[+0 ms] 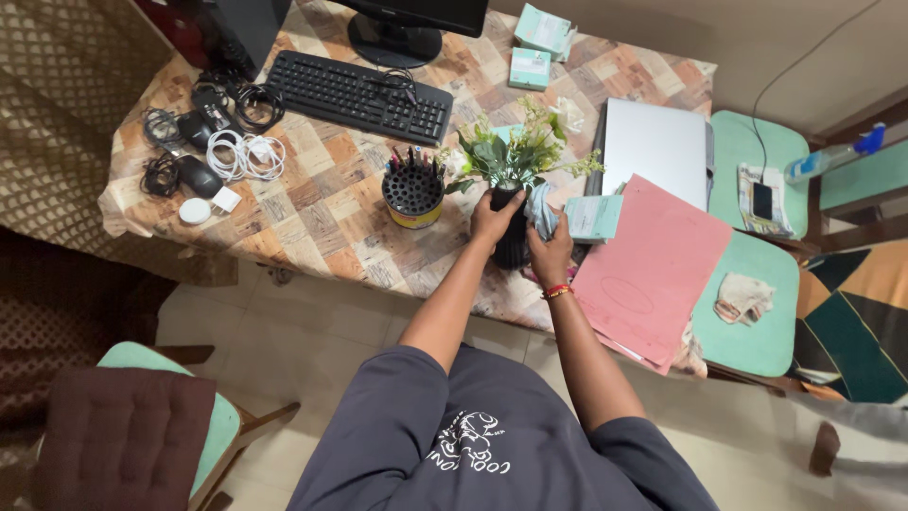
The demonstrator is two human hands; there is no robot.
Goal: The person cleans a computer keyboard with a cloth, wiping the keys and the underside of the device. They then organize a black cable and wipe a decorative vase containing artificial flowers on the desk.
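My left hand (494,220) wraps the black cylindrical plant vase (511,248), steadying it; at three o'clock, my right hand (550,254) pinches a grey-blue cloth (541,210) against it.

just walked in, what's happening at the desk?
A person stands at the patterned table. The left hand grips a dark vase of green plants, and the right hand presses a bluish cloth against its side. A pen holder stands just left of the vase, with a keyboard behind and a pink folder to the right.
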